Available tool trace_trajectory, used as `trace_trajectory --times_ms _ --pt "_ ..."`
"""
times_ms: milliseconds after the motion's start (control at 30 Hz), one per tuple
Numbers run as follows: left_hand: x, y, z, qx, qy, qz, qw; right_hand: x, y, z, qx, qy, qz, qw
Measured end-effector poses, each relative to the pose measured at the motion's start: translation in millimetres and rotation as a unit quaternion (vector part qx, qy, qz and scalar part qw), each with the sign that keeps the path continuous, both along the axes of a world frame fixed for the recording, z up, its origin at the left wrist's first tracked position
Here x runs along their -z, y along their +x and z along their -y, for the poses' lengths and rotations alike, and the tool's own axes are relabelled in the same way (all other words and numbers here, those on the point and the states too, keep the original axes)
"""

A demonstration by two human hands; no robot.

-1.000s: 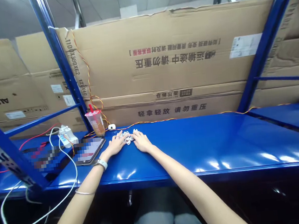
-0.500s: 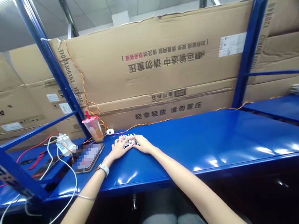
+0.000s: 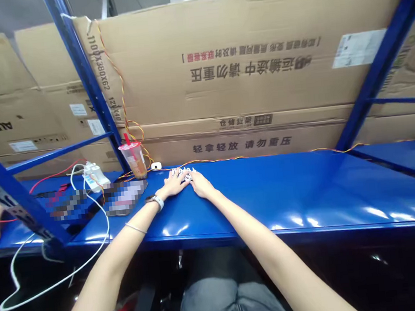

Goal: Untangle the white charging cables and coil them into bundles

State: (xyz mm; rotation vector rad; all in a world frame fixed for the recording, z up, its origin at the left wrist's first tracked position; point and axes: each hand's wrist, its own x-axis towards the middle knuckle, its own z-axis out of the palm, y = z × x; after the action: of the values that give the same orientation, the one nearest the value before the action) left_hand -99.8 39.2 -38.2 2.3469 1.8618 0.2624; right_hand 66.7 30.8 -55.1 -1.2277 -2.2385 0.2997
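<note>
Small white plastic pieces (image 3: 183, 175) sit bunched under the fingers of the left hand (image 3: 173, 184) and right hand (image 3: 200, 185), both lying half open (whether either grips one, I cannot tell). They rest on a glossy blue steel shelf (image 3: 288, 191) before stacked cardboard cartons (image 3: 229, 75); a pixelated device (image 3: 125, 197) is unreadable.

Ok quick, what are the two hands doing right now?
Left hand: open, flat, fingertips on small white pieces.
Right hand: open, flat, fingertips on the same pieces.
Can't tell if either grips them.
</note>
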Motion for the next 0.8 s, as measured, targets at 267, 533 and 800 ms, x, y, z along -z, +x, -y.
trace_trajectory --times_ms 267,533,800 --pt "6.1 0 -4 0.024 0.044 0.003 0.999 0.4 2 -8 0.003 -0.001 0.022 1.0" --pt "11.2 3 0 0.057 0.103 0.005 0.993 4.8 6 -9 0.002 0.011 0.038 0.999" --pt "18.6 2 -4 0.091 0.095 0.008 0.991 3.8 6 -8 -0.011 0.021 0.032 0.999"
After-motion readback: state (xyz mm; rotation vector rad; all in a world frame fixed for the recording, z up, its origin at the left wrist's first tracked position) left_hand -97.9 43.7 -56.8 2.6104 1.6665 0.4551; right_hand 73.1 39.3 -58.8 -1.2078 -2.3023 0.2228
